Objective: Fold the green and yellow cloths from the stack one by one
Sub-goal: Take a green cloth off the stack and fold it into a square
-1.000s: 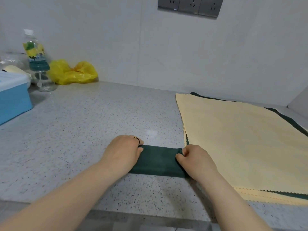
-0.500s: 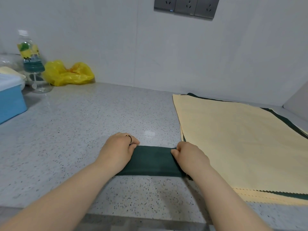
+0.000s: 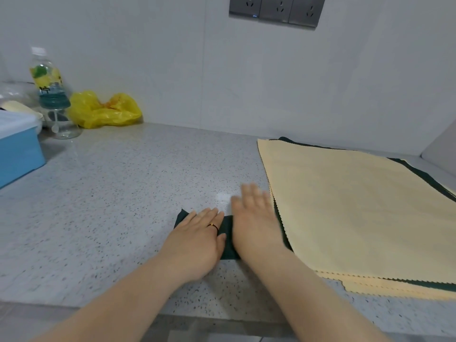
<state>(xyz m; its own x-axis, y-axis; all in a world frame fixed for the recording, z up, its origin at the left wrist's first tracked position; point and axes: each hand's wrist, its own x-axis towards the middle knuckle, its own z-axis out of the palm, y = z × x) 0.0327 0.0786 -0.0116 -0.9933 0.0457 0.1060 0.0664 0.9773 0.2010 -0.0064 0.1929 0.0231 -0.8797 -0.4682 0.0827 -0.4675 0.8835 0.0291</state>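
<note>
Speckled grey counter (image 3: 123, 193) meets a white wall with sockets (image 3: 276, 8); at its far left stand a bottle (image 3: 49, 95), a yellow bag (image 3: 106, 111) and a blue box (image 3: 17, 149). Near the front edge the folded green cloth (image 3: 228, 233) lies just left of the stack (image 3: 357, 213), whose top sheet is yellow with green edges showing beneath. Left hand (image 3: 197, 240), wearing a ring (image 3: 213, 226), presses flat on the cloth with straight fingers, while the blurred right hand (image 3: 254, 225) lies flat beside it, fingers spread straight and reaching past the cloth
</note>
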